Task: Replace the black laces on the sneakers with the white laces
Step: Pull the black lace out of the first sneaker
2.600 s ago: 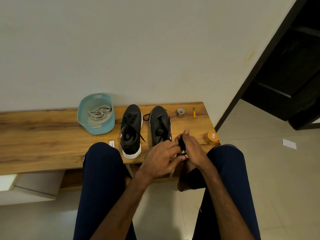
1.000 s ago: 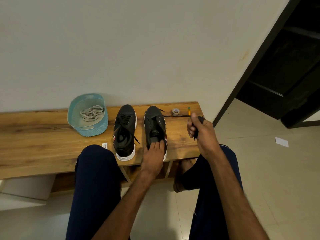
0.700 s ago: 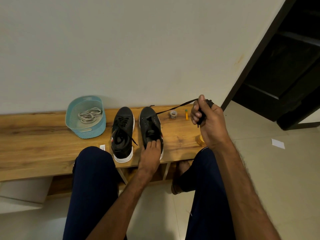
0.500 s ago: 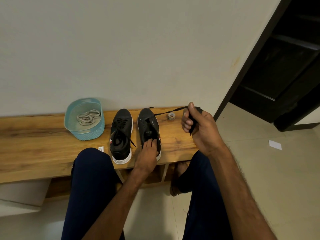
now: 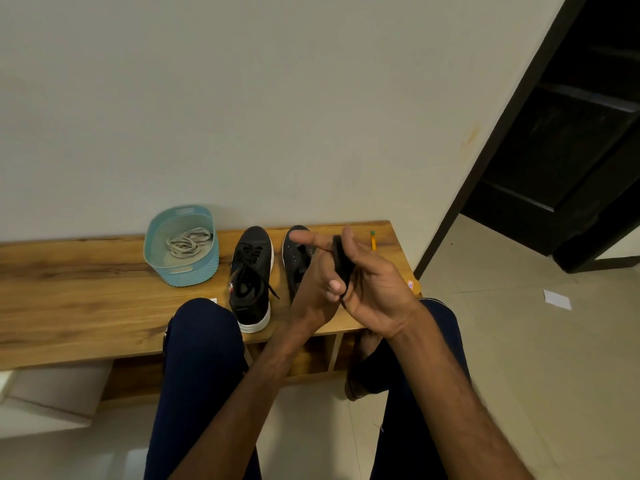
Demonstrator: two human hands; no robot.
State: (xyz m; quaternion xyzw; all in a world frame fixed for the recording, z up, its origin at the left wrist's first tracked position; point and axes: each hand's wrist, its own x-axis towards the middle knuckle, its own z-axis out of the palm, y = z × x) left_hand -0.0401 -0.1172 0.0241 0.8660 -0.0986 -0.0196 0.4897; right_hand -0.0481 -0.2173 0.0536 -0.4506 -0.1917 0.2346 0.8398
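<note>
The right hand (image 5: 377,292) grips a coiled black lace (image 5: 341,261). The left hand (image 5: 311,275), forefinger straight out, pinches the coil with its thumb. Both hands hide part of the unlaced right sneaker (image 5: 294,258) on the wooden bench (image 5: 69,289). The left sneaker (image 5: 251,275) is laced black. White laces (image 5: 187,242) lie in the teal basket (image 5: 180,273). A yellow pencil (image 5: 373,240) lies behind the hands.

Left hand (image 5: 311,271) blocks the heel half of the unlaced sneaker (image 5: 295,252). An orange object (image 5: 414,286) barely peeks past the right hand (image 5: 377,289). Counter (image 5: 69,289) runs off the left edge. Left fingers' hold on the black lace (image 5: 341,261): can't tell.
</note>
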